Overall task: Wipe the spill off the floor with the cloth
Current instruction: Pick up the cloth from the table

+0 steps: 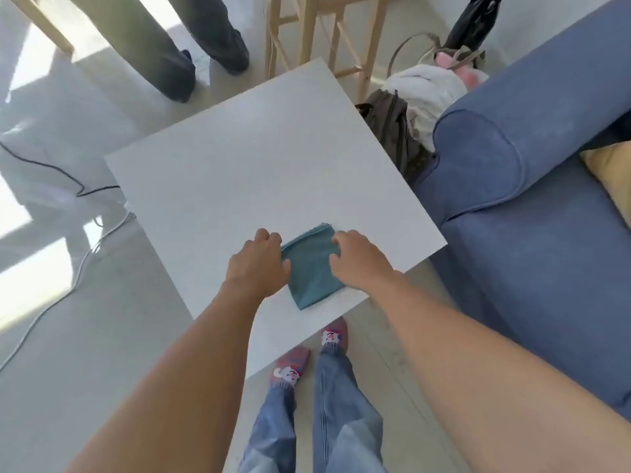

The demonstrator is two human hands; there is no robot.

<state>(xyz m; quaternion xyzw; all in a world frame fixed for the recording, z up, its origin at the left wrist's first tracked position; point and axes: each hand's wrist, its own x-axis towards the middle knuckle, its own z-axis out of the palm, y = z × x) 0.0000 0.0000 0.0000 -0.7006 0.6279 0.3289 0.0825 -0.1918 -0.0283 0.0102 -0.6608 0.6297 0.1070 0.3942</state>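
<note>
A white table (239,158) stands on a pale floor beside a blue sofa (532,206), with a folded teal cloth (309,264) near its front edge, left hand (257,262) and right hand (358,259) curled on its sides, best gathered firmly before lifting; no spill visible.

This looks like a home living room: a blue upholstered sofa (532,206) at three o'clock with a yellow cushion (611,179), a low white table (246,158) at centre, pale wooden chair legs (327,32) at twelve, and bags (420,107) (with clothing heaped on them) at one o'clock.
</note>
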